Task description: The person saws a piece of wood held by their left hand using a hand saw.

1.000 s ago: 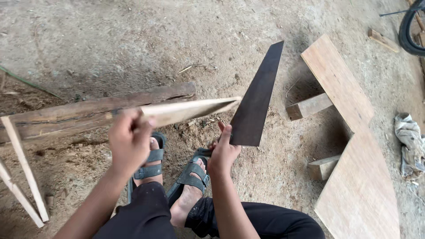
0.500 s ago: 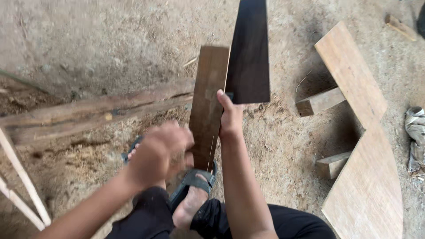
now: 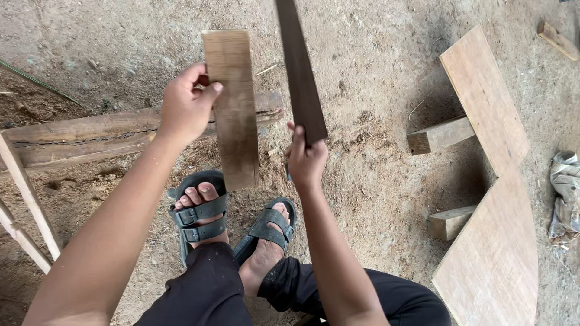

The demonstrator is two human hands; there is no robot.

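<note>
L hand [image 3: 184, 108] grips wood slat [image 3: 231, 102] upright; R hand [image 3: 306, 160] holds dark blade [image 3: 300, 69].

The wooden board [image 3: 231, 108], which a second ago lay nearly level with its thin edge up and its tip pointing right, now stands on end with its broad flat face toward the camera, its lower end just above the sandalled feet. The left hand [image 3: 186, 107] has gone from gripping the board's left end to clasping its upper left edge. The dark blade [image 3: 300, 69], earlier leaning to the right, now rises almost straight up beside the board, and the right hand [image 3: 306, 158] holding it sits a little further right.
</note>
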